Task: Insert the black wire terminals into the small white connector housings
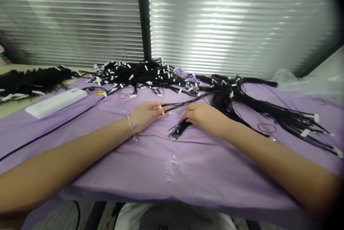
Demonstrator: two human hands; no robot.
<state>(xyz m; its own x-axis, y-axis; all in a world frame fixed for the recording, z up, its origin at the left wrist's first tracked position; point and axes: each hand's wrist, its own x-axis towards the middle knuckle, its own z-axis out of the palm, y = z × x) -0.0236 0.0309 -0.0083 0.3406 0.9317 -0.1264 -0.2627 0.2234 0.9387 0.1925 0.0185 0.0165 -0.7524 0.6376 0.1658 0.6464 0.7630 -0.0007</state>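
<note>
My left hand (147,115) is closed on the white-tagged ends of a few thin black cords (178,106). From its fingertips these cords run right toward the larger heap. My right hand (200,117) is closed around a bundle of black cords (180,128), whose loose ends with small shiny tips stick out to the left, low over the purple cloth (150,165). The fingertips of that hand are partly hidden. Behind and right of it lies a big sheaf of black cords (258,104) with white tags at the ends.
A tangled pile of white-tagged black cords (139,74) lies at the back. More dark strands (34,79) are at far left, beside a white oblong device (57,102) with a black cable (53,128). Red rubber bands (267,128) and clear plastic (309,83) lie right.
</note>
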